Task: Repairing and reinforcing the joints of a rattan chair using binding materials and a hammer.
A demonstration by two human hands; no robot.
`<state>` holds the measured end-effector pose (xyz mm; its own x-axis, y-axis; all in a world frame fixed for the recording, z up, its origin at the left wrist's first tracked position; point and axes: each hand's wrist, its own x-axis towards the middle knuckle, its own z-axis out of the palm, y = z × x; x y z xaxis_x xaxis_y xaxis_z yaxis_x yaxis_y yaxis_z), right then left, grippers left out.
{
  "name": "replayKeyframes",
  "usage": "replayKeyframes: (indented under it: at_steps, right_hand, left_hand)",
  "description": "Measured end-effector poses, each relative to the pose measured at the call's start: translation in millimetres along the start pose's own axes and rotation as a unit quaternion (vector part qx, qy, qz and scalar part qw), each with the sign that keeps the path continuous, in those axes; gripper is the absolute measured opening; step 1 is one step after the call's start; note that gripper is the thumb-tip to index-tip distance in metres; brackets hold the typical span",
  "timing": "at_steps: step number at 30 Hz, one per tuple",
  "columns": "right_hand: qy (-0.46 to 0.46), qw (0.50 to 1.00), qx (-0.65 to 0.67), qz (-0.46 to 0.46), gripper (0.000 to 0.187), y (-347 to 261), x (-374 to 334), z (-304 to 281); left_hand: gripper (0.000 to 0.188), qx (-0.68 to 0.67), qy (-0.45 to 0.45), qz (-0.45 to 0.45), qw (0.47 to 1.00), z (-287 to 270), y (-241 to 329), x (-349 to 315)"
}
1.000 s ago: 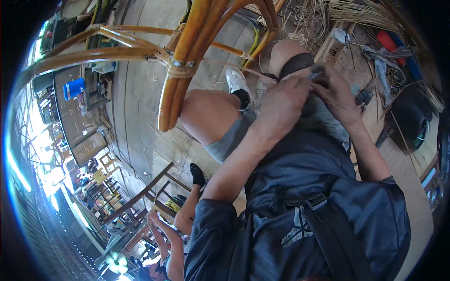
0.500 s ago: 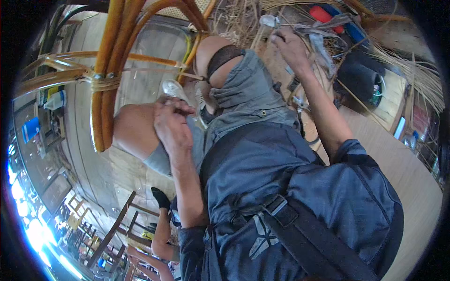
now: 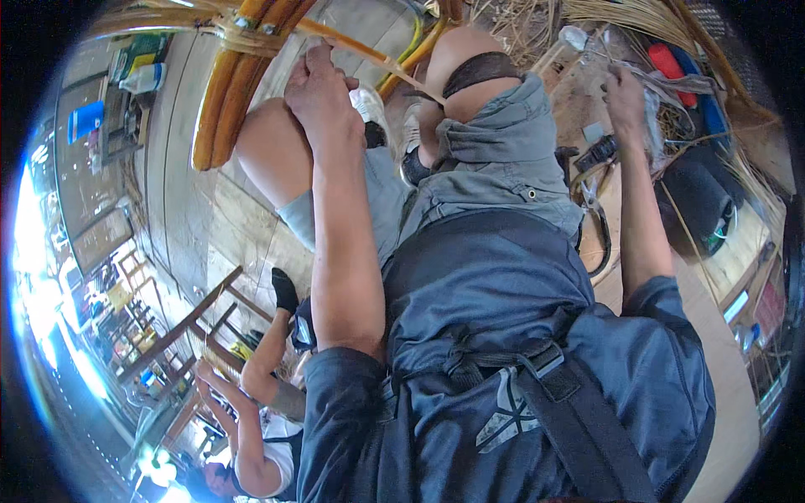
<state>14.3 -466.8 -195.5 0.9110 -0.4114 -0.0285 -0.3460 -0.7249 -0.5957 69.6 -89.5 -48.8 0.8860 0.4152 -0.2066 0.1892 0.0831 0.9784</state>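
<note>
My left hand (image 3: 323, 96) is raised beside the bound joint of a glossy brown rattan chair frame (image 3: 231, 101), its fingers curled together. Whatever they grip is hidden. A pale flat rattan strip (image 3: 415, 82) stretches from near the chair joint toward my bare knee, which wears a dark band (image 3: 482, 71). Farther right, my right hand (image 3: 625, 105) hovers over a littered work surface with bent fingers; what they hold, if anything, cannot be made out. Near that wrist lie a dark-handled tool (image 3: 597, 155) and metal-jawed pliers (image 3: 592, 205) with curved handles.
At the right are a red cylinder (image 3: 667, 63), a black bag or cap (image 3: 700, 197) and bundles of loose cane strips (image 3: 620, 15). Another person (image 3: 268, 457) sits at the lower left by a wooden frame (image 3: 184, 327). A white jug (image 3: 142, 78) stands far left.
My left hand has risen from my thigh to the chair joint. The right hand has shifted right within a view that swung left. More of the other person now shows.
</note>
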Motion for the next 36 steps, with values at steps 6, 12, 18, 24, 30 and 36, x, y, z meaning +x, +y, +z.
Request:
replayKeyframes:
  at_steps: [6,12,18,24,30,36]
  right_hand:
    - [-0.015,0.937,0.129,-0.324,0.024,-148,-23,-11]
    - [-0.122,0.894,0.206,-0.379,0.014,-255,-19,14]
    - [-0.108,0.872,0.171,-0.446,0.017,-294,-18,21]
    - [-0.051,0.885,0.111,-0.448,0.022,-307,-13,37]
    - [0.103,0.785,0.255,-0.554,0.023,-296,-9,67]
    - [-0.334,0.45,0.786,-0.262,0.023,-308,-1,76]
  left_hand:
    - [0.02,0.013,0.019,0.035,0.999,-7,1,7]
    - [0.021,0.045,0.006,0.09,0.995,-7,-15,20]
    - [0.022,0.109,0.01,0.123,0.986,-14,-9,15]
    - [0.022,0.077,0.026,0.109,0.991,-9,-8,6]
    - [0.021,0.051,0.023,0.098,0.994,-6,-6,-3]
    - [0.024,0.123,0.009,0.126,0.984,2,-6,0]
